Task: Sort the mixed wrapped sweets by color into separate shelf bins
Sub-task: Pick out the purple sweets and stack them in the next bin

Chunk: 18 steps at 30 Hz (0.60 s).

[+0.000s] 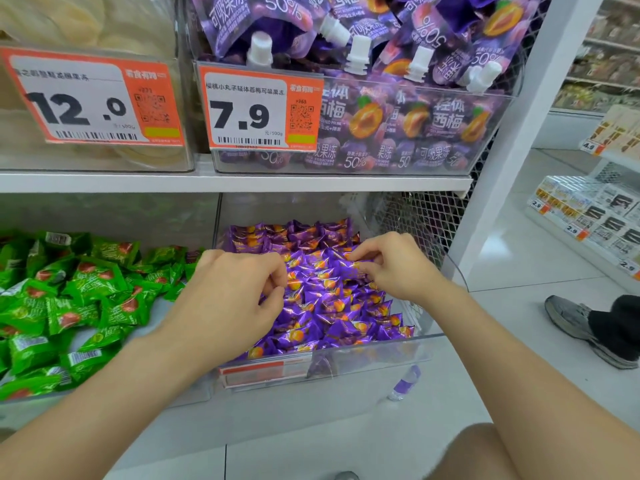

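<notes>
Knee [485, 452]: bare, at the bottom right of the frame; both bare forearms reach up from the lower edge toward the lower shelf.
Left hand [239, 292]: centre of the frame, over the left edge of the purple sweets [329, 303]. The fingers are curled, with thumb and fingertips drawn together right on the pile. I cannot tell whether a wrapper is caught between them.
Right hand [391, 268]: just right of centre, over the far right part of the same pile. Thumb and fingers pinch a single purple sweet [358, 265] by its wrapper, touching the top of the heap.
Purple sweets: heaped in a clear bin [381, 348] at lower centre. The wrappers are shiny violet with crimped ends, each printed with an orange fruit.
Green sweets [86, 289]: piled at lower left, just beside the left wrist. They have bright green wrappers with a red fruit picture.
Upper shelf: purple spout pouches [381, 46] with white caps fill a clear box at top centre. Orange price tags read 12.0 [90, 98] and 7.9 [259, 112].
Floor: a small bottle [405, 382] with a purple label lies below the bin, and a grey shoe [585, 327] sits at the right edge.
</notes>
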### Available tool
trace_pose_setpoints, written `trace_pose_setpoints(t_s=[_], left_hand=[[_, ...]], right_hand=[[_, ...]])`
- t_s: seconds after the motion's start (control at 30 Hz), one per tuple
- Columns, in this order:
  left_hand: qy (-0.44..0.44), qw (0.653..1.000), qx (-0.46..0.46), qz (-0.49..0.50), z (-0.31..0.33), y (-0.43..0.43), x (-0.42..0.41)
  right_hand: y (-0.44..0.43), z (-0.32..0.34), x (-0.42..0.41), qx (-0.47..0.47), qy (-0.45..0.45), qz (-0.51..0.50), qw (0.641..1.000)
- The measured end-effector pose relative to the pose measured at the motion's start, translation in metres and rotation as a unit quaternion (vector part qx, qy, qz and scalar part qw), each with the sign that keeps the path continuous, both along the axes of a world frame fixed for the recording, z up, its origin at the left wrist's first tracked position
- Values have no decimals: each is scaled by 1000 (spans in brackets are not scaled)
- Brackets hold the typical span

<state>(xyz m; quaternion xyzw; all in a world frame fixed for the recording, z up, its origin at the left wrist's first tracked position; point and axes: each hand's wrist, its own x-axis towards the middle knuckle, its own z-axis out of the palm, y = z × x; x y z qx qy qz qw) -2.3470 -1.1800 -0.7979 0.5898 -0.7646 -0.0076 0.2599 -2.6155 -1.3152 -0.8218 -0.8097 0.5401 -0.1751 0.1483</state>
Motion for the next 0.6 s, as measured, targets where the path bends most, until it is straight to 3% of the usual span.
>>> trace_pose_setpoints(t_s=[0.17,0.3,0.43,0.53,0.6], left_hand=[[-9,999,7,40,6,5,5],[83,996,22,41,16,11,19],[176,971,45,157,29,16,49],[74,959,186,202,24,15,92],[-36,934,317,161,13,18,113]], right_hand=[[1,-1,5,-32,55,25,998],[10,9,13,-57,102,6,993],[46,38,50,-97,0,41,994],[96,61,97,-54,-116,126,984],[126,67,129,-27,-166,186,968]])
